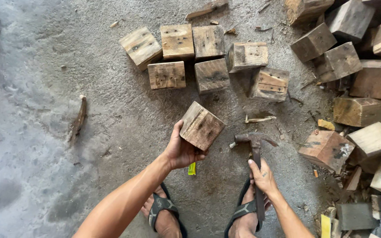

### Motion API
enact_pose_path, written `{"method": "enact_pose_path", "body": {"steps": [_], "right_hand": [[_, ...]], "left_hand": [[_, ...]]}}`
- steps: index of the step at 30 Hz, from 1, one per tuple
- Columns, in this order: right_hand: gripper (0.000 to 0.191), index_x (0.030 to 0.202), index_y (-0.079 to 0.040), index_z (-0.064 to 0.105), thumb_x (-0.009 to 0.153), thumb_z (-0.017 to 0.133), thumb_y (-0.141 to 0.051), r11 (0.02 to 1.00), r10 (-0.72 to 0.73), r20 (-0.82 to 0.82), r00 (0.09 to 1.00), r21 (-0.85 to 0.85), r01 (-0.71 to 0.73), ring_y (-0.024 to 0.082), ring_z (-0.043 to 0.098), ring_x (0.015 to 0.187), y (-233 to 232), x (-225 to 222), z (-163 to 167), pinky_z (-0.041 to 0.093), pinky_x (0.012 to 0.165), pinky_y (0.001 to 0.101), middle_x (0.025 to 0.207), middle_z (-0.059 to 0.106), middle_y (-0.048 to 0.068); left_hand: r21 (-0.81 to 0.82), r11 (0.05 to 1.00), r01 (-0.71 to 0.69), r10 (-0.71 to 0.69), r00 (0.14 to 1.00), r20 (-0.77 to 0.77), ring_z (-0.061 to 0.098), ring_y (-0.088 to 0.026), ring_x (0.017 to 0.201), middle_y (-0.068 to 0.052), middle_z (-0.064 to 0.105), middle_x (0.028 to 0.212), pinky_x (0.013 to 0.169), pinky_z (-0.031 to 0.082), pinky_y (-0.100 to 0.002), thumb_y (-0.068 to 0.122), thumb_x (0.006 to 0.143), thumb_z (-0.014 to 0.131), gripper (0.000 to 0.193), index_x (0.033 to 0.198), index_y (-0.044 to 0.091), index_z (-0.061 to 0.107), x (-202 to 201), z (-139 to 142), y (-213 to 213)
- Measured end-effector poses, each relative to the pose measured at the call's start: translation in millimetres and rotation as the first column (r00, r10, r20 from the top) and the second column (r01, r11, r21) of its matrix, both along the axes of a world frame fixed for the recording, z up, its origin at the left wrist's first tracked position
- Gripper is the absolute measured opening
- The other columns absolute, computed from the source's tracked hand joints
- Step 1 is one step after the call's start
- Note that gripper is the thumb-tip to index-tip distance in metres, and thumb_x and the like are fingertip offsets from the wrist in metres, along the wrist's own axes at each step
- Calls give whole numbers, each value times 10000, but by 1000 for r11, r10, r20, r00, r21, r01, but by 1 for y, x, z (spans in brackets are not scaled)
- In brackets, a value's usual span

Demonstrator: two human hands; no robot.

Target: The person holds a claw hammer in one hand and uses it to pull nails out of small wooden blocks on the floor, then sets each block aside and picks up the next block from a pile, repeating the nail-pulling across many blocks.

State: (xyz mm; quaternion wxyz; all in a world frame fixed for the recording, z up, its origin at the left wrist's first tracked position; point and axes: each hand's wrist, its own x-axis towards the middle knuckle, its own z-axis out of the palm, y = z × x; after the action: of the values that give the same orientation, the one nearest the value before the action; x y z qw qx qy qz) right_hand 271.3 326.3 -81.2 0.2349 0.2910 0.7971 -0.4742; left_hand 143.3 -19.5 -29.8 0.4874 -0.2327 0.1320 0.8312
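A: Near your feet, on the concrete floor (45,145), where is the wooden block (202,125)?

B: It is up in your left hand (181,150), fingers wrapped under its near left corner, thumb along its left edge. The block sits tilted, one corner pointing away from you, off the ground.

A: And your right hand (263,176)?

B: Clenched around the handle of the claw hammer (256,152). The handle's long axis runs near to far, head at the far end, just right of the block and apart from it. So the block lies left and slightly far from your right fingers; the left hand is the one on it.

A: What about room around you?

B: To the far side, a cluster of blocks (199,57) lies flat in rough rows, with bare floor between it and the held block. On the right a loose pile of blocks (358,88) crowds in near the hammer head. Left is open concrete, only a curved wood sliver (79,118) there. Your sandalled feet (164,211) are right below both hands, and a small yellow scrap (192,169) lies between them
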Motion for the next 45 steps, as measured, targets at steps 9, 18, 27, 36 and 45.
{"method": "enact_pose_path", "body": {"steps": [9, 18, 27, 36, 45], "right_hand": [[376, 938, -47, 558, 955, 615, -419, 1000, -7, 29, 1000, 25, 7, 176, 583, 459, 7, -1, -14, 487, 435, 341, 619, 594, 69], [371, 937, -34, 581, 958, 619, -403, 998, 8, 10, 1000, 57, -9, 192, 580, 442, 6, -6, -19, 479, 435, 356, 602, 605, 89], [306, 978, -63, 618, 946, 622, -367, 999, -52, 13, 999, -4, 52, 185, 549, 428, 5, -7, -17, 452, 419, 349, 595, 582, 76], [357, 961, -32, 622, 950, 627, -389, 1000, -26, 35, 999, 14, 26, 196, 571, 429, 3, -9, -16, 463, 424, 355, 600, 595, 82], [368, 1035, -60, 638, 930, 645, -413, 997, -78, 73, 994, 14, 78, 194, 570, 460, -5, -4, -17, 481, 447, 366, 613, 596, 76]], "left_hand": [[-601, 681, -418, -142, 731, -668, 565, -287, 1242, -181, 563, 1382, 1062, 478, -451, 506, 754, 811, 937, 1450, 8, 429, 2, 3, 3], [-676, 342, -653, -707, 296, -643, 491, -359, 1253, -210, 436, 1303, 1080, 489, -479, 297, 626, 919, 1017, 1400, -18, 339, -38, 8, 19], [-567, 132, -813, -968, 16, -249, 396, -383, 1320, -223, 363, 1467, 1093, 407, -497, -45, 628, 769, 1041, 1547, 3, 283, -85, -16, 54], [-376, -281, -883, -904, 112, 412, 461, -345, 1329, -205, 413, 1470, 1066, 433, -503, 37, 552, 799, 1093, 1540, 132, 340, -174, 25, -21], [-532, 814, -231, -355, 527, -772, 591, -294, 1308, -149, 547, 1473, 1101, 453, -468, 86, 525, 857, 1142, 1562, 103, 378, -119, 102, -86]]}}
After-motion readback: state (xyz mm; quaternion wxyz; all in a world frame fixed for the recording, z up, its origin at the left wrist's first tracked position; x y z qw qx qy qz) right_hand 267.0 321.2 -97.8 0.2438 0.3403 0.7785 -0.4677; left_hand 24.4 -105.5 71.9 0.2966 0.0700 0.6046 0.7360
